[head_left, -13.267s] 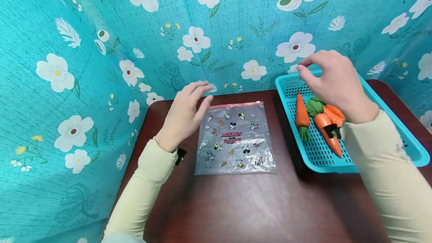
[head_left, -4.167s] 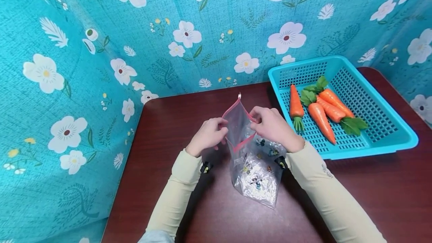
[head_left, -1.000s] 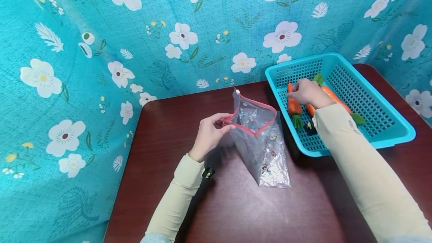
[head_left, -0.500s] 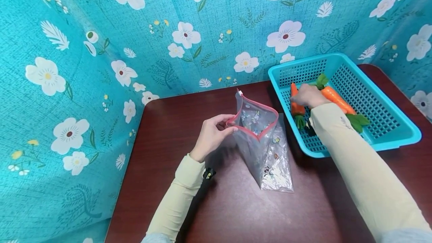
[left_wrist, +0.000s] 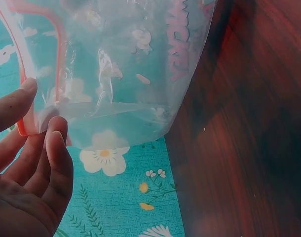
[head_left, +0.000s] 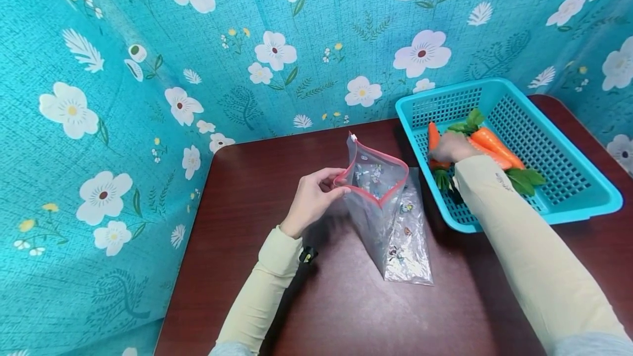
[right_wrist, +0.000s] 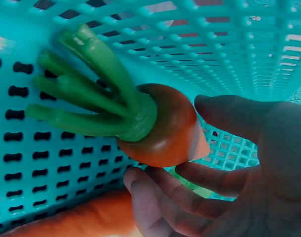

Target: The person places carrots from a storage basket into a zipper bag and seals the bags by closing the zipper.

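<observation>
My left hand [head_left: 314,199] pinches the red-edged mouth of a clear zip bag [head_left: 371,229] between thumb and fingers. The bag stands with its mouth spread wide, its lower part resting on the table. Cartoon figures are printed on it, and pink lettering shows in the left wrist view. My right hand [head_left: 452,147] is inside a blue basket [head_left: 588,210]. Its thumb and fingers are around the thick end of an orange carrot [right_wrist: 165,126], just beside the green stalks. That carrot's tip [head_left: 433,131] points toward the back of the basket.
More carrots [head_left: 494,144] with green leaves [head_left: 526,180] lie in the basket right of my hand, partly hidden by it. The basket's left wall stands close to the bag. A flowered blue cloth [head_left: 316,59] hangs behind the dark table [head_left: 247,180].
The bag lay flat earlier; both hands then held its mouth apart. My right hand has since gone to the basket and slid toward the carrot's stalk end. My left hand keeps its hold.
</observation>
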Demonstrator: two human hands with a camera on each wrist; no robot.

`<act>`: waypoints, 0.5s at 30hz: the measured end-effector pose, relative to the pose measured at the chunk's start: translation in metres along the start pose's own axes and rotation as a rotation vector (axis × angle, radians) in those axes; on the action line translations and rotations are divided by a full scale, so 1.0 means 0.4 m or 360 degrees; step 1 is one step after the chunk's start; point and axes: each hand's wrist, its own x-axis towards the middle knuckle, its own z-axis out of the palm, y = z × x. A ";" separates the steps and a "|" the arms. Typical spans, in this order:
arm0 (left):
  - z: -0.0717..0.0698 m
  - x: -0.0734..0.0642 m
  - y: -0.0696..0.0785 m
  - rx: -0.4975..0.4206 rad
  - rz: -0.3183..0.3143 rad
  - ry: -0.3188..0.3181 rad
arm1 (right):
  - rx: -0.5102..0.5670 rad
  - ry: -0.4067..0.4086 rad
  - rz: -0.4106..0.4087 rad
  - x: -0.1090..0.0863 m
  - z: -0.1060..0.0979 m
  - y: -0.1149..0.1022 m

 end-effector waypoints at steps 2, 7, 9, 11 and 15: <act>0.000 -0.001 0.000 0.0004 -0.0009 -0.0001 | -0.0005 -0.0006 -0.0004 0.006 0.004 0.004; 0.000 -0.002 -0.003 0.0010 -0.0017 -0.0002 | 0.0011 -0.0011 0.0023 0.008 0.006 0.005; -0.001 -0.002 -0.005 0.0012 -0.0015 -0.0006 | 0.0014 -0.0009 0.0024 0.008 0.007 0.005; -0.001 -0.002 -0.005 0.0013 -0.0016 -0.0011 | 0.0024 -0.0019 0.0016 0.010 0.009 0.007; -0.001 -0.004 -0.003 0.0016 -0.0024 -0.0017 | 0.0085 -0.0056 0.0034 0.012 0.009 0.008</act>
